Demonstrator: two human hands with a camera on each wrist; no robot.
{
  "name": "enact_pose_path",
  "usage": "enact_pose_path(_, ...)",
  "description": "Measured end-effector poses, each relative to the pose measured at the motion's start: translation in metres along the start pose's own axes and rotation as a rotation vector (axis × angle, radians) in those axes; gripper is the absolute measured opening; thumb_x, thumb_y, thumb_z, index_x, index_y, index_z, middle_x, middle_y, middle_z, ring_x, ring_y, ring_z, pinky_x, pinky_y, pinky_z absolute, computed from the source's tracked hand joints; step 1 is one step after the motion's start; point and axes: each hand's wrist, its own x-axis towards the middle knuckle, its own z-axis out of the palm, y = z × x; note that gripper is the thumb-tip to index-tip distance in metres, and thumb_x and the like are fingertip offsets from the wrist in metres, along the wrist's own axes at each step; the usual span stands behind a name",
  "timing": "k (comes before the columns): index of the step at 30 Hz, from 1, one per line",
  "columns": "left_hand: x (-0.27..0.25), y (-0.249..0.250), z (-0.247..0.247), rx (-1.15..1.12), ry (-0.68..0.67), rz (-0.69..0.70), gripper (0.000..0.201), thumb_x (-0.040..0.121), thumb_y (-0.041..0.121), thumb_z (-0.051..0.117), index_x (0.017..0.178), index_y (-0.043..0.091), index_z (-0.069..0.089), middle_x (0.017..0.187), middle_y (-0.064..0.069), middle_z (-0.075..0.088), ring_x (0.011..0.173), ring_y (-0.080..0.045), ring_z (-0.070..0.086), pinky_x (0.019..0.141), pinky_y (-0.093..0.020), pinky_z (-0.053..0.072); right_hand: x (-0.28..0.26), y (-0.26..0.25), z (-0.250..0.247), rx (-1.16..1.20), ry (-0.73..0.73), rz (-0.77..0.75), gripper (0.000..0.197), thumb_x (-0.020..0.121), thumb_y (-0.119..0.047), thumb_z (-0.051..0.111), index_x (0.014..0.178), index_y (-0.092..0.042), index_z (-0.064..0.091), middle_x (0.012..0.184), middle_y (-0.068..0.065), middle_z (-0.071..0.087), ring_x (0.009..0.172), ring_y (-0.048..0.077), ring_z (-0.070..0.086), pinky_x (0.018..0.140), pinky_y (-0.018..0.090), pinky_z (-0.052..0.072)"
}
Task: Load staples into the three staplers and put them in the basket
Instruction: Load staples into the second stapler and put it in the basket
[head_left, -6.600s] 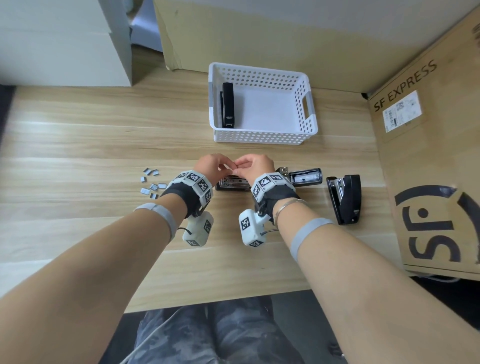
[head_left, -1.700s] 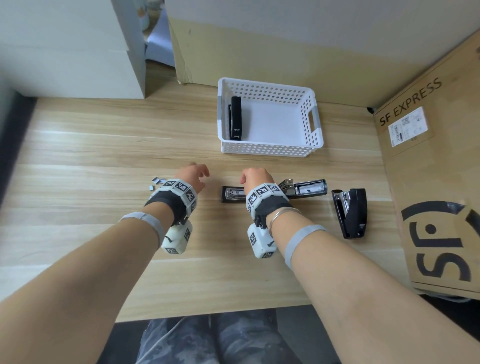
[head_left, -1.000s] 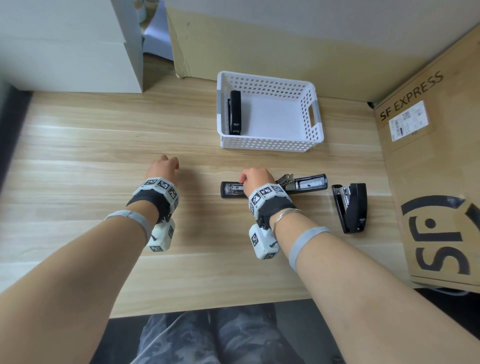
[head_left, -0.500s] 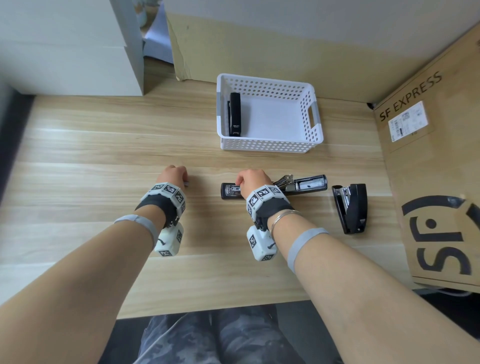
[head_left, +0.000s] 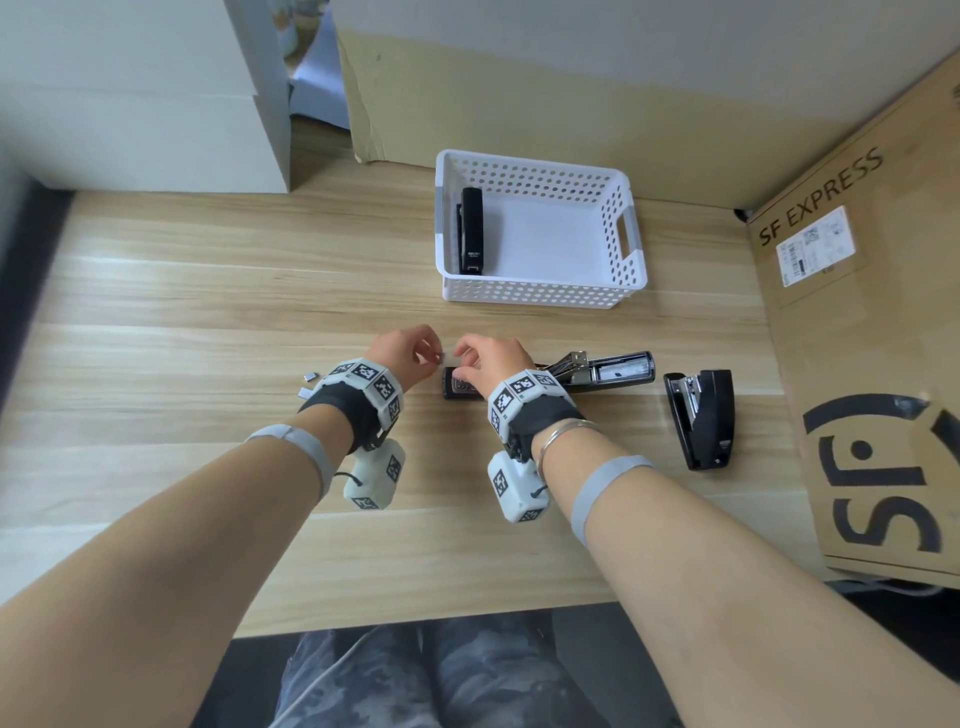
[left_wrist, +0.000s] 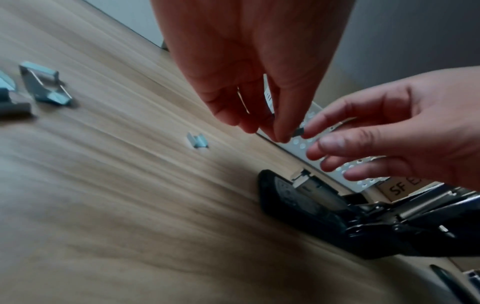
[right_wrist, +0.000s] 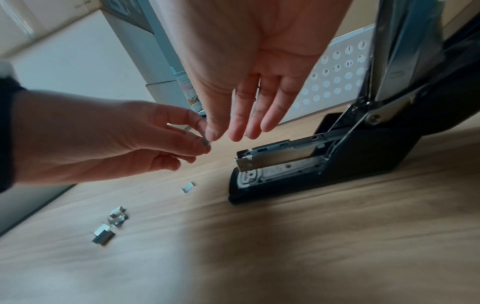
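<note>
A short staple strip is pinched in the fingertips of my left hand. My right hand meets it, thumb and forefinger on its other end, the remaining fingers straight. Both hands hover just above the front of a black stapler that lies flat on the table with its top swung open and its metal staple channel bare. A second black stapler lies to its right, partly open. A third black stapler lies in the white basket, against the left wall.
Loose staple pieces lie on the wood table left of my left wrist, with one staple piece near the stapler's nose. An SF Express carton bounds the right side, and white boxes stand at the back left.
My left hand came back from the loose staples on the left with a strip. My right hand lifted off the open stapler and met it above the stapler's front.
</note>
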Motion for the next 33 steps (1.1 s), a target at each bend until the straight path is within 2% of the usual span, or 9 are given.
enact_pose_path(2, -0.001, 0.006, 0.003, -0.081, -0.014, 0.000, 0.015, 0.081, 0.007, 0.065, 0.096, 0.006, 0.061, 0.100, -0.016, 0.072, 0.080, -0.017, 0.056, 0.078, -0.028, 0.046, 0.001, -0.001, 0.000, 0.052, 0.040, -0.002, 0.022, 0.085, -0.018, 0.068, 0.107, -0.016, 0.066, 0.099, 0.000, 0.072, 0.080, 0.009, 0.055, 0.074, 0.021, 0.044)
enact_pose_path(7, -0.001, 0.015, 0.006, -0.242, -0.039, 0.006, 0.017, 0.080, 0.004, 0.067, 0.085, 0.013, 0.053, 0.099, -0.022, 0.071, 0.080, -0.019, 0.060, 0.081, -0.028, 0.049, 0.002, 0.000, -0.001, 0.110, 0.137, 0.010, 0.014, 0.083, -0.018, 0.070, 0.097, -0.014, 0.069, 0.085, -0.002, 0.069, 0.075, 0.009, 0.056, 0.074, 0.025, 0.049)
enact_pose_path(10, 0.001, 0.019, 0.007, -0.320, -0.051, -0.029, 0.023, 0.080, 0.001, 0.065, 0.090, 0.015, 0.051, 0.100, -0.019, 0.072, 0.082, -0.019, 0.062, 0.091, -0.036, 0.052, 0.004, 0.001, -0.001, 0.106, 0.172, 0.009, 0.015, 0.081, -0.018, 0.072, 0.096, -0.015, 0.070, 0.090, 0.000, 0.070, 0.075, 0.009, 0.054, 0.075, 0.025, 0.048)
enact_pose_path(13, 0.002, 0.022, 0.008, -0.338, -0.065, -0.035, 0.028, 0.080, -0.005, 0.061, 0.091, 0.019, 0.049, 0.091, -0.010, 0.072, 0.082, -0.019, 0.063, 0.089, -0.034, 0.051, 0.007, 0.003, -0.002, 0.098, 0.164, 0.012, 0.015, 0.080, -0.014, 0.073, 0.095, -0.013, 0.071, 0.100, 0.005, 0.069, 0.079, 0.011, 0.054, 0.081, 0.030, 0.050)
enact_pose_path(15, 0.002, 0.022, 0.008, -0.337, -0.081, -0.025, 0.029, 0.081, -0.006, 0.059, 0.088, 0.021, 0.049, 0.082, -0.002, 0.070, 0.082, -0.019, 0.064, 0.087, -0.032, 0.051, 0.007, 0.004, -0.003, 0.112, 0.155, 0.027, 0.015, 0.080, -0.012, 0.073, 0.094, -0.012, 0.070, 0.102, 0.007, 0.069, 0.082, 0.015, 0.060, 0.085, 0.032, 0.053)
enact_pose_path(21, 0.006, 0.014, 0.010, -0.235, -0.043, -0.032, 0.024, 0.081, -0.003, 0.059, 0.089, 0.018, 0.051, 0.089, -0.003, 0.065, 0.078, -0.019, 0.057, 0.076, -0.026, 0.047, 0.004, 0.013, -0.009, -0.024, 0.064, 0.050, 0.021, 0.083, -0.011, 0.070, 0.104, -0.014, 0.067, 0.101, 0.003, 0.072, 0.093, 0.018, 0.067, 0.084, 0.026, 0.052)
enact_pose_path(24, 0.006, 0.009, 0.012, -0.114, -0.095, -0.042, 0.022, 0.081, 0.003, 0.065, 0.100, 0.013, 0.061, 0.100, -0.007, 0.063, 0.079, -0.017, 0.054, 0.076, -0.023, 0.042, 0.001, 0.018, -0.008, -0.143, 0.005, 0.038, 0.020, 0.085, -0.010, 0.067, 0.104, -0.016, 0.068, 0.102, 0.002, 0.073, 0.096, 0.019, 0.067, 0.086, 0.027, 0.054)
enact_pose_path(27, 0.005, 0.008, 0.017, -0.057, -0.142, -0.045, 0.027, 0.081, 0.007, 0.066, 0.108, 0.008, 0.063, 0.112, -0.009, 0.067, 0.080, -0.015, 0.054, 0.075, -0.021, 0.040, 0.000, 0.021, -0.006, -0.170, -0.011, 0.040, 0.021, 0.085, -0.009, 0.064, 0.105, -0.016, 0.067, 0.102, 0.002, 0.074, 0.096, 0.020, 0.067, 0.085, 0.027, 0.053)
enact_pose_path(33, 0.006, 0.009, 0.027, -0.026, -0.143, -0.048, 0.025, 0.082, 0.008, 0.064, 0.107, 0.008, 0.064, 0.111, -0.010, 0.069, 0.084, -0.012, 0.052, 0.078, -0.021, 0.038, 0.004, 0.021, -0.001, -0.222, -0.048, 0.039, 0.024, 0.087, -0.009, 0.059, 0.110, -0.016, 0.065, 0.103, 0.008, 0.072, 0.095, 0.027, 0.066, 0.085, 0.033, 0.055)
